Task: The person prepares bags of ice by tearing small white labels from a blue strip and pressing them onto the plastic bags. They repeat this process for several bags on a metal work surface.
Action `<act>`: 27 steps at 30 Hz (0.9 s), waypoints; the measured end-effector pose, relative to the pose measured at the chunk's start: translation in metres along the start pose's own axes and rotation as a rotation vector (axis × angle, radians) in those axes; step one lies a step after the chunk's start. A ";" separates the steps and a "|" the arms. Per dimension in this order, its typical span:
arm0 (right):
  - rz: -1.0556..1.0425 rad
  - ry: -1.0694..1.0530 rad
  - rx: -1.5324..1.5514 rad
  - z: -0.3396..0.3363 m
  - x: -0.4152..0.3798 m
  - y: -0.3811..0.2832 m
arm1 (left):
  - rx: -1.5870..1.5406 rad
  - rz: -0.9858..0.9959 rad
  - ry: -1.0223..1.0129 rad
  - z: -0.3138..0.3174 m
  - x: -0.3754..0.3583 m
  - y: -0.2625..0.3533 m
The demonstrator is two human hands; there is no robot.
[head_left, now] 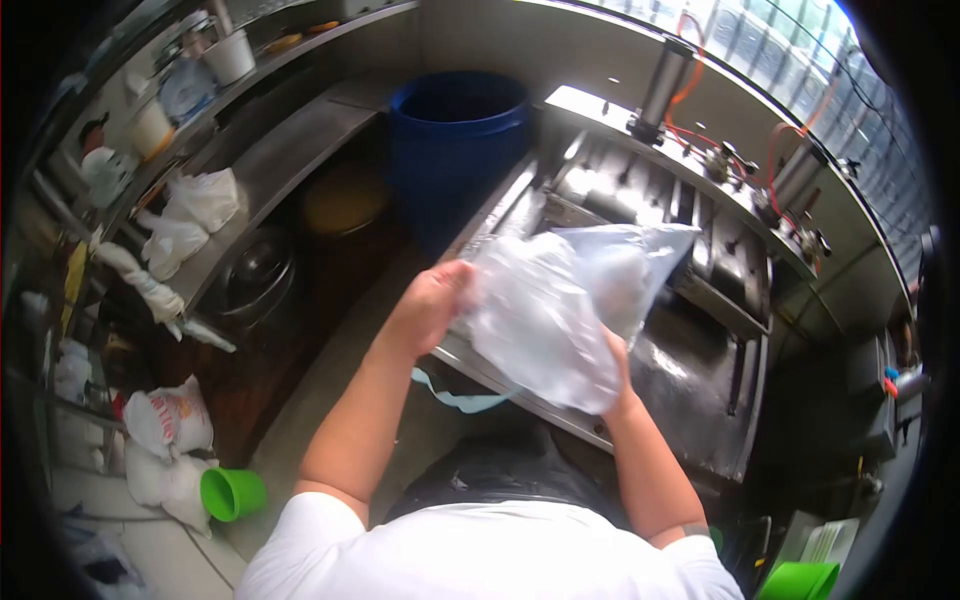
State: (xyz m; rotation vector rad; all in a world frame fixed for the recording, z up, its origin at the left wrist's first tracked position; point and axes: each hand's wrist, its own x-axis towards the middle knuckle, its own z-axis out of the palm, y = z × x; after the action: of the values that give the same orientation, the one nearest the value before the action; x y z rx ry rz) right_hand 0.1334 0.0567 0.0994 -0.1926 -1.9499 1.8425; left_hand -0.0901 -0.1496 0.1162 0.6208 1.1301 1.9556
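A clear plastic bag (540, 315) is spread between my two hands, blurred a little, with a pointed corner reaching up to the right. My left hand (436, 300) is closed, its fingers pinching the bag's left edge. On the other side my right hand (620, 372) grips the bag near its lower right; part of those fingers is hidden behind the plastic. Under the bag stands a stainless steel machine table (690, 375) with metal troughs. I cannot make out whether the bag holds anything.
A blue barrel (455, 150) stands beyond my left hand. Pneumatic cylinders (662, 85) with orange hoses line the machine's back. At left are a metal shelf (290, 150) with white bags (200, 205), sacks (170, 420) and a green bucket (233, 494). Another green container (800, 580) is lower right.
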 end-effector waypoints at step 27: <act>0.223 -0.555 0.620 -0.111 -0.032 -0.034 | 0.504 -0.100 -0.616 0.177 0.043 -0.002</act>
State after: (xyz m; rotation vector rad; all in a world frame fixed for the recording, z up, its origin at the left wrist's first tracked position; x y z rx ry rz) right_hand 0.2141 0.1416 0.1258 0.3453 -1.5904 2.7748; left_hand 0.0137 -0.0264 0.2022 1.2972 1.2095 1.2429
